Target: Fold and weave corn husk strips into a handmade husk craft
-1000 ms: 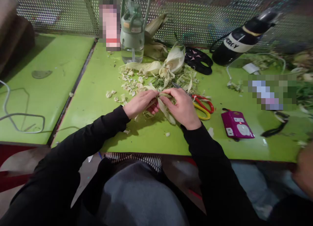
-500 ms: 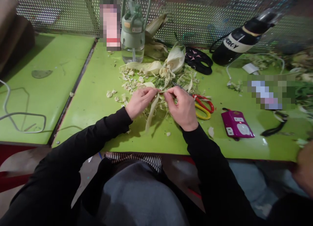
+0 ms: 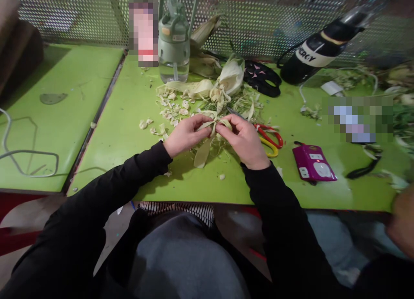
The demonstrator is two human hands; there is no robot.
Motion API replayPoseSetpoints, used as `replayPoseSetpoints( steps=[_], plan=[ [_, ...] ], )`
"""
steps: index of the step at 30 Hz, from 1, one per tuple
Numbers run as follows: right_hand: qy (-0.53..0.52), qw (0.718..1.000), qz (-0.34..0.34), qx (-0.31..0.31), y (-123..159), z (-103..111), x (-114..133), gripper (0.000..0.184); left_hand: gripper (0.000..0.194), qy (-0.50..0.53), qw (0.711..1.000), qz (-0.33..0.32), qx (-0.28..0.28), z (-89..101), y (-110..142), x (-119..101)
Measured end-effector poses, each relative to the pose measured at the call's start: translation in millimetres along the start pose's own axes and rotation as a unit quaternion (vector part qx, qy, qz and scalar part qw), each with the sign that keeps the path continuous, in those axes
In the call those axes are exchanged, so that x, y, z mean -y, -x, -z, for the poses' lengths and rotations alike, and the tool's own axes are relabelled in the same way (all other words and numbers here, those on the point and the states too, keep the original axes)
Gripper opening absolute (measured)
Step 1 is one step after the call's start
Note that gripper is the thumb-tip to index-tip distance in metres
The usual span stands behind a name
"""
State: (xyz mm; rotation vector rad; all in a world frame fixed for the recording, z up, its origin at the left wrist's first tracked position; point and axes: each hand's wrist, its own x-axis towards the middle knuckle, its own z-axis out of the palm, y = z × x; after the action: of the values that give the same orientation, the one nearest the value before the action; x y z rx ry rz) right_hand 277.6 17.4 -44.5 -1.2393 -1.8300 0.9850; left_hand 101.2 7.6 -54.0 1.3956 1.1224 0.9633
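Observation:
Between my two hands is a pale green corn husk strip (image 3: pixel 202 154), looped and crossed into what looks like a knot or bow, with one wide end hanging down. My left hand (image 3: pixel 187 134) pinches its left side between thumb and fingers. My right hand (image 3: pixel 247 139) pinches the right side close by. Just beyond lie a pale husk bundle (image 3: pixel 231 77) and a long husk piece (image 3: pixel 194 89), among small cut husk scraps (image 3: pixel 174 107) and shreds. By my right hand rest scissors (image 3: pixel 271 137) with red and yellow handles, their blades partly covered.
A green water bottle (image 3: pixel 174 53) stands at the back beside dried husks (image 3: pixel 205 64). Further right are a black case (image 3: pixel 261 77), a tilted black bottle (image 3: pixel 318 53), a white charger (image 3: pixel 332 88) with cable, and a purple power socket (image 3: pixel 313 163). Another person's arm (image 3: pixel 403 221) shows at the right edge.
The husk strip, before a thin pinched length with a hanging end, now shows loops spread around a crossing point. My hands have turned slightly, still pinching it.

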Motion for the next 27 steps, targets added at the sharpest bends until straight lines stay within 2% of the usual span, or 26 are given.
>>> replayPoseSetpoints(
  steps=[4, 6, 9, 11, 14, 18, 21, 23, 25, 27],
  plan=[
    [-0.022, 0.999, -0.018, 0.033, -0.3, 1.8, 0.8, 0.010, 0.004, -0.020, 1.000, 0.012, 0.012, -0.6, -1.3, 1.9],
    [-0.032, 0.999, -0.026, 0.028, -0.4, 1.4, 0.9, 0.009, 0.008, -0.096, 0.995, -0.028, -0.017, 0.2, -1.3, 5.3],
    [-0.039, 0.999, -0.035, 0.015, 0.3, 0.3, 2.3, 0.005, 0.009, -0.238, 0.962, -0.111, -0.073, 1.3, -0.4, 10.6],
    [-0.022, 0.999, -0.035, 0.020, 1.1, -0.2, 3.4, 0.004, 0.006, -0.268, 0.950, -0.134, -0.086, 1.0, 0.7, 12.7],
    [0.020, 0.999, -0.015, 0.021, 2.3, -0.2, 3.9, 0.006, 0.005, -0.202, 0.970, -0.122, -0.059, -0.8, 2.8, 11.1],
    [0.053, 0.998, 0.015, 0.020, 3.0, -0.7, 0.7, 0.009, 0.020, -0.038, 0.998, -0.042, -0.017, -2.9, 5.0, 2.5],
    [0.059, 0.997, 0.024, 0.044, 2.3, -1.5, -3.6, 0.014, 0.018, 0.070, 0.996, 0.047, -0.018, -3.1, 4.9, -3.0],
    [0.060, 0.996, 0.028, 0.053, 1.2, -1.3, -6.1, 0.015, 0.019, 0.116, 0.988, 0.103, 0.001, -2.6, 4.4, -4.8],
    [0.060, 0.996, 0.028, 0.056, 0.2, -0.4, -7.5, 0.016, 0.023, 0.135, 0.981, 0.133, 0.033, -1.9, 4.1, -5.9],
    [0.054, 0.997, 0.023, 0.059, 0.0, 0.8, -7.0, 0.019, 0.028, 0.132, 0.981, 0.138, 0.041, -1.2, 4.2, -7.4]
  ],
)
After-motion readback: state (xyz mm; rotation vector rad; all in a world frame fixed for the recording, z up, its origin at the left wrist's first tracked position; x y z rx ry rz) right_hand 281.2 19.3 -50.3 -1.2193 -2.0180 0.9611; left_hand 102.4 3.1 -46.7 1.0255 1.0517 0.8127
